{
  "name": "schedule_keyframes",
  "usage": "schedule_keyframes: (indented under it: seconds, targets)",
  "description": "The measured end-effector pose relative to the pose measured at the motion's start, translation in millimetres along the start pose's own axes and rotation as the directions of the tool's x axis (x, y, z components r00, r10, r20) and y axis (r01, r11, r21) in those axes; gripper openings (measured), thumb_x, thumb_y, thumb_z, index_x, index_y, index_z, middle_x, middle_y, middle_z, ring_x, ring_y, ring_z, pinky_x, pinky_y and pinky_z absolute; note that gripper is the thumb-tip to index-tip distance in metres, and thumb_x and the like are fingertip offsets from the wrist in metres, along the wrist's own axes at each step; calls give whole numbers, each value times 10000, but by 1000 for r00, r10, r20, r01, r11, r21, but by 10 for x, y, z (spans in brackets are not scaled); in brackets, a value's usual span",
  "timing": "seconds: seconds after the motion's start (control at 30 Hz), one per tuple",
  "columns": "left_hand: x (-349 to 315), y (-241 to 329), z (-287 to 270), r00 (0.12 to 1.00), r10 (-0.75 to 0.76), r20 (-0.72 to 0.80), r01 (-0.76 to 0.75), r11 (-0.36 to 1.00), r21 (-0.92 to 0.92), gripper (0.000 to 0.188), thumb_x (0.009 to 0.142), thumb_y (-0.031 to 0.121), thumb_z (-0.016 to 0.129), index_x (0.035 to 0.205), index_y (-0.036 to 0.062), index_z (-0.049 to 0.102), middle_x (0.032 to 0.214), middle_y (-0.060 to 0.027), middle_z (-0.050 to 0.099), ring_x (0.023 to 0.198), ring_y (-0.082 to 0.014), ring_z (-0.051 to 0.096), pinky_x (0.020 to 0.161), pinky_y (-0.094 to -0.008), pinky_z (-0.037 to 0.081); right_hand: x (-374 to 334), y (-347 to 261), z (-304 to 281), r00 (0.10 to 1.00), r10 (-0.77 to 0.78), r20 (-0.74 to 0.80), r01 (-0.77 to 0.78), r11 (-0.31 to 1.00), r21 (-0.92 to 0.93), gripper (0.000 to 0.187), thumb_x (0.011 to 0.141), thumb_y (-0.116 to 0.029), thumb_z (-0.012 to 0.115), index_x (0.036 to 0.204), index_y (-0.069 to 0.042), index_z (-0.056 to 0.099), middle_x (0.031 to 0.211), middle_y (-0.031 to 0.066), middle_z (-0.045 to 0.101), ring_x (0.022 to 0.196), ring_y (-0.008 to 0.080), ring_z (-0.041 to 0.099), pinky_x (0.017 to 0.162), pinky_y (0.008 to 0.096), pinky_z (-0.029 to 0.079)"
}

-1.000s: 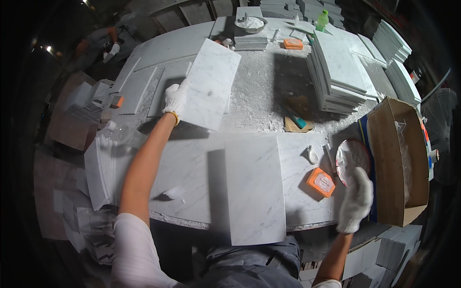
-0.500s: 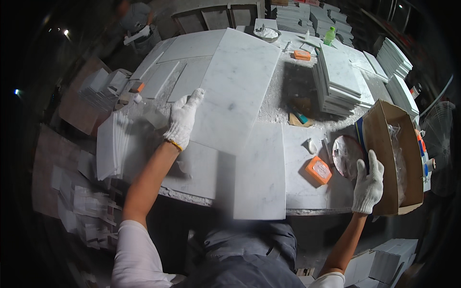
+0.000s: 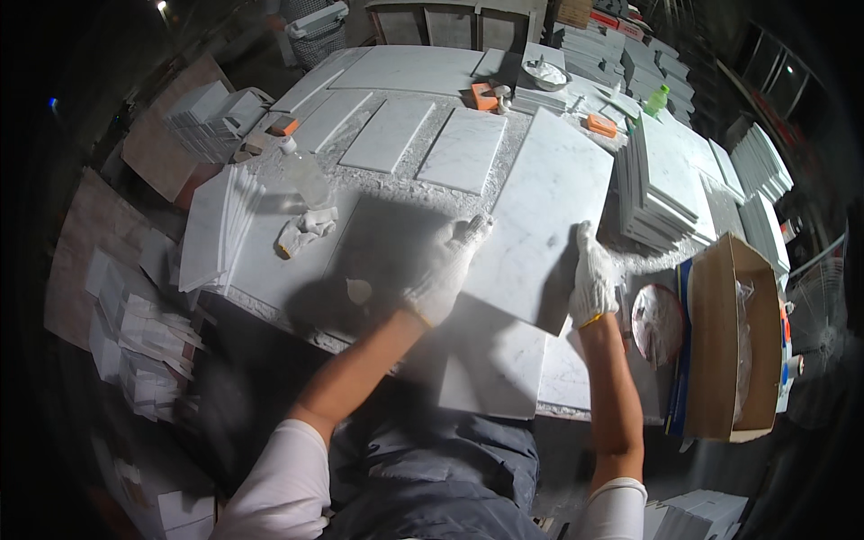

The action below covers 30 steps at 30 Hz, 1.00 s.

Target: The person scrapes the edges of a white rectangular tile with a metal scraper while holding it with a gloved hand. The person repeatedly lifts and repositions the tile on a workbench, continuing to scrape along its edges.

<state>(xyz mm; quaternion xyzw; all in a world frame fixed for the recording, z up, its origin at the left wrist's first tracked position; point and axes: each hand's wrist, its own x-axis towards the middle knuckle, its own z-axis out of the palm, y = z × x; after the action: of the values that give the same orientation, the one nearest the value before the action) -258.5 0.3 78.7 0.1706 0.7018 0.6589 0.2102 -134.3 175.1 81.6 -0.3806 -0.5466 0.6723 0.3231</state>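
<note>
Marble slab [image 3: 540, 216], powder-strewn worktable [image 3: 382, 183], dim cluttered room [image 3: 207, 54]

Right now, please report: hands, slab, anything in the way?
Left hand, right hand gripping slab at opposite edges. Second slab partly beneath; contact unclear.

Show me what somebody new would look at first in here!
Probably the big white, grey-veined slab, tilted up in the middle between the gloved left hand and gloved right hand. Next might come the open cardboard box at the near right, then the bright green bottle farther back, just behind the stacked white slabs.
</note>
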Motion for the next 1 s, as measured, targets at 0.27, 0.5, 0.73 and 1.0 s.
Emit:
schedule_keyframes:
  seconds: [0.27, 0.5, 0.73, 1.0]
  targets:
    - [284, -464, 155, 956, -229, -184, 109, 858, -502, 411, 966, 396, 685, 1151, 30, 671, 812, -119, 709, 626, -218, 703, 559, -324, 595, 1587, -98, 176, 996, 19, -92, -43, 962, -271, 472, 1030, -493, 596, 1129, -48, 718, 849, 7, 646, 769, 142, 587, 700, 333, 507]
    - [771, -662, 387, 889, -304, -344, 149, 900, -409, 276, 971, 350, 675, 1055, 89, 706, 674, -21, 620, 462, -119, 570, 402, -244, 420, 2765, 848, 359, 992, -3, -129, -58, 880, -471, 634, 993, -571, 592, 1154, 36, 676, 996, 171, 733, 914, 263, 684, 838, 398, 521]
    - [896, -1081, 380, 840, -269, -471, 112, 936, -335, 202, 991, 261, 648, 1018, 70, 709, 562, -2, 556, 411, -69, 471, 376, -223, 346, 3280, 1217, 523, 985, 41, -169, -112, 895, -432, 535, 980, -563, 643, 1055, -36, 697, 796, -9, 569, 689, 118, 456, 610, 351, 401]
    - [937, -1306, 379, 874, -107, -475, -40, 956, -289, 168, 1014, 190, 615, 1022, 45, 700, 558, 3, 540, 420, -66, 446, 402, -231, 333, 3368, 1202, 628, 986, 115, -122, -164, 803, -573, 663, 1006, -598, 520, 1287, -10, 642, 1126, 164, 730, 1065, 313, 682, 953, 433, 501]
